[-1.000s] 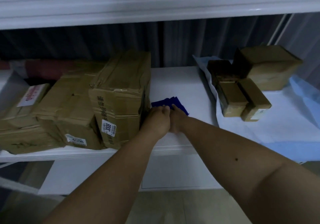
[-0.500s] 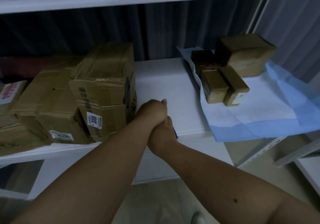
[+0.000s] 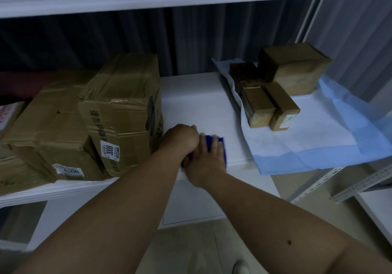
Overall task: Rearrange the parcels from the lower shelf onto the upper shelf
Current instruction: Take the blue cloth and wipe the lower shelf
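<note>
Presently both hands met at the shelf's (image 3: pixel 197 104) front edge; right hand (image 3: pixel 204 163) lay flat, fingers spread on a blue parcel (image 3: pixel 214 146); left hand (image 3: pixel 180 139) curled, its grip unclear; taped cartons (image 3: pixel 118 112) stood just left.

We recorded a tall, crumpled brown cardboard parcel labelled 3008 (image 3: pixel 121 112) upright on the white shelf board (image 3: pixel 191 99), pressed against a lower brown cardboard parcel labelled 4006 (image 3: pixel 48 129) on its left. To the right, well apart, we noted a cube-shaped brown box (image 3: pixel 294 67) and three small oblong brown boxes (image 3: pixel 269 104) touching one another. A small dark blue packet (image 3: pixel 212 145) lay near the front edge, partly covered.
</note>
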